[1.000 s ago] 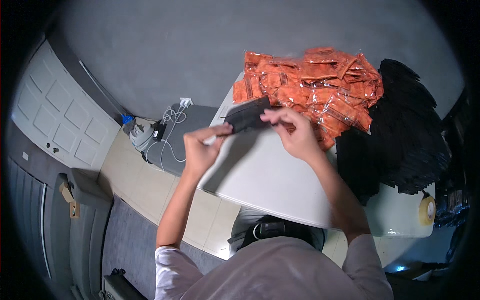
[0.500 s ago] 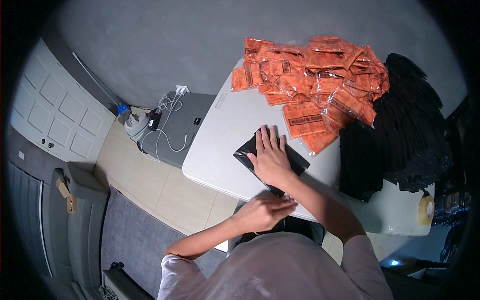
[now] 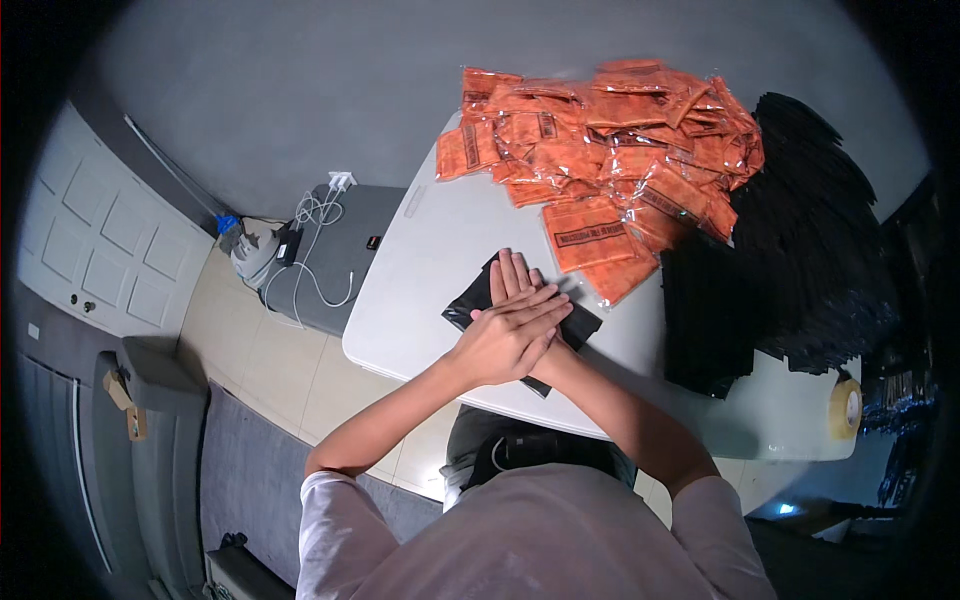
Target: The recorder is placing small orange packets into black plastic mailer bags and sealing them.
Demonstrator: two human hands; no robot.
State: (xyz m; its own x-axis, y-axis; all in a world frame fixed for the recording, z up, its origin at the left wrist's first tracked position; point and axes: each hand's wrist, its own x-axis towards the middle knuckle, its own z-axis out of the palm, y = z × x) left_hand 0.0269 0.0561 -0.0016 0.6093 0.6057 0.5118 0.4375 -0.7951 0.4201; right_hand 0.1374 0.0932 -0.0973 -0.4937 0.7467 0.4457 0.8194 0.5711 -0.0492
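A flat black plastic pouch (image 3: 582,325) lies at an angle near the front edge of the white table (image 3: 410,290). My right hand (image 3: 512,277) rests on it palm down, fingers stretched out. Across the back of that hand lies my left hand (image 3: 507,337), also flat with straight fingers, covering most of it. Neither hand grips anything. Both hands hide the middle of the pouch, so its contents cannot be told.
A heap of orange packets in clear plastic (image 3: 600,150) covers the far side. Stacked black pouches (image 3: 800,250) spread along the right, with a tape roll (image 3: 845,408) at the near right corner. A grey bench (image 3: 340,290) holding white cables stands left of the table.
My left hand has moved up from the table's front edge and now lies flat over my right hand. The right hand stays on the pouch. The whole view has shifted slightly.
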